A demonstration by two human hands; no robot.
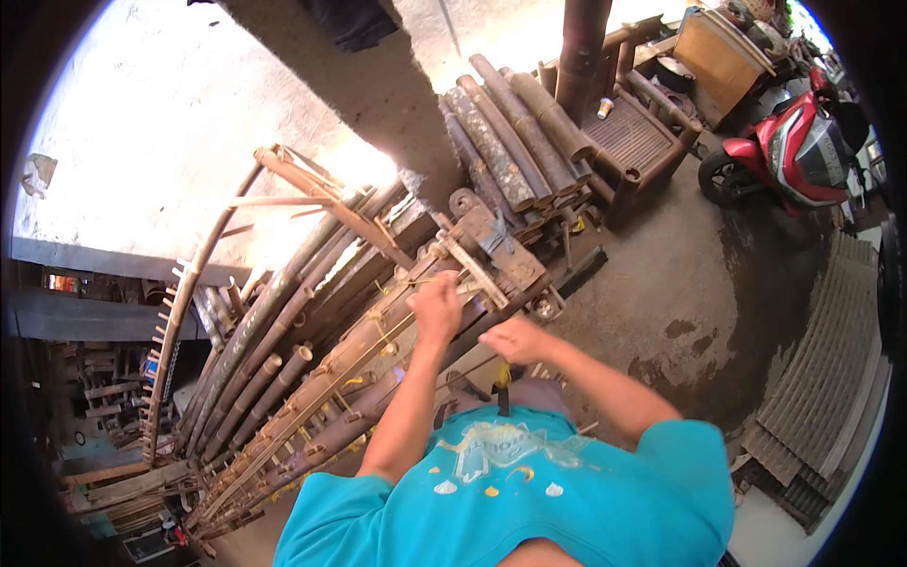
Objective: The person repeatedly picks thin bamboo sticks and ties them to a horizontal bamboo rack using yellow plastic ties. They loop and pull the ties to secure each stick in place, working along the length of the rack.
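My left hand (436,307) is closed at the upper end of a long bamboo frame (326,383), its fingers by a thin yellowish strip (406,282). What it grips is too small to make out. Just to its right, my right hand (518,340) is closed too, held in front of my body with any small thing in its fingers hidden. Yellow ties wrap the frame's poles at several places. A light crosspiece (475,271) lies beyond my left hand, against a worn wooden block (510,257) at the frame's end.
Thick bamboo poles (515,132) lie stacked beyond the block, near a bamboo bench (633,137) with a small cup (605,109). A red motorcycle (794,151) stands at far right, above corrugated sheets (822,369). A curved pegged bamboo piece (179,312) rises on the left.
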